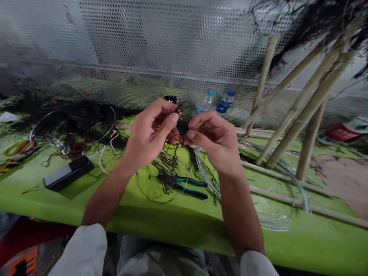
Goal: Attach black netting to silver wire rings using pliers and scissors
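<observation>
Both of my hands are raised over the green table (161, 218), close together. My left hand (151, 134) pinches a bunch of thin dark strands (184, 124) between thumb and fingers. Facing it, my right hand (217, 140) has its thumb and fingertips closed on the strands' other side. Exactly how the strands run between the fingers is too fine to make out. Under the hands lie green-and-black pliers (188, 184), partly covered by dark stringy pieces (168, 165). A loop of clear line (155, 199) rests around the pliers' jaws.
A black and grey box (69, 172) lies at left, near yellow-handled scissors (15, 147) and a dark tangle (77, 115). Two water bottles (225, 102) stand behind my hands. Bamboo poles (312, 107) lean at right, beside coiled clear tubing (207, 172). Perforated metal (172, 42) backs the table.
</observation>
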`<action>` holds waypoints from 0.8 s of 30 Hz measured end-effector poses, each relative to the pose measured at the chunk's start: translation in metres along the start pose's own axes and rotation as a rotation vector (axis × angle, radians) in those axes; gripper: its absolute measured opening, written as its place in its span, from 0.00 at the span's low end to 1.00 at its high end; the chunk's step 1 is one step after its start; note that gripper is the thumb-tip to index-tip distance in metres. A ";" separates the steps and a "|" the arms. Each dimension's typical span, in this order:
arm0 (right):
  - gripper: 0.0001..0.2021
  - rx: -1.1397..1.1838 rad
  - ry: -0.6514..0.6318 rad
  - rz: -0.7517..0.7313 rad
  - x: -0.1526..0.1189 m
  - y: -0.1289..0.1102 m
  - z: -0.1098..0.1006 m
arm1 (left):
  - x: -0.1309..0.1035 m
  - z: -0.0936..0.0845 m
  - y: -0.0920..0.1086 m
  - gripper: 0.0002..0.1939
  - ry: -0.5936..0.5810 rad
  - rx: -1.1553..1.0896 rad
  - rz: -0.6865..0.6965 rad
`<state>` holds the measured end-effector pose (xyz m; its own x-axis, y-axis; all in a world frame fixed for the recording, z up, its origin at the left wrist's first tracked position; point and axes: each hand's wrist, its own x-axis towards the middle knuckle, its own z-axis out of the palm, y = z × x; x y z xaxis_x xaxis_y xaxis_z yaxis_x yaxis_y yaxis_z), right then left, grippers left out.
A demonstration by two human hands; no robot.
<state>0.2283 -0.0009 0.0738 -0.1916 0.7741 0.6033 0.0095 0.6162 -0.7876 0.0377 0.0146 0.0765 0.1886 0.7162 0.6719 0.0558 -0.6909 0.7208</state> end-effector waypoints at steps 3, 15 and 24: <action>0.15 -0.098 -0.072 0.048 0.007 0.020 -0.013 | 0.000 -0.007 -0.002 0.08 0.035 0.049 0.004; 0.20 -1.053 -0.615 0.502 0.058 0.199 0.002 | 0.001 -0.037 -0.002 0.13 0.026 0.466 0.071; 0.20 -1.273 -0.728 0.614 0.068 0.224 0.023 | 0.006 -0.058 -0.002 0.06 0.158 0.055 0.050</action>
<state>0.1952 0.1866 -0.0642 -0.2545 0.9384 -0.2336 0.9668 0.2528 -0.0380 -0.0178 0.0259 0.0890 0.0363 0.6847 0.7279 0.1043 -0.7270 0.6787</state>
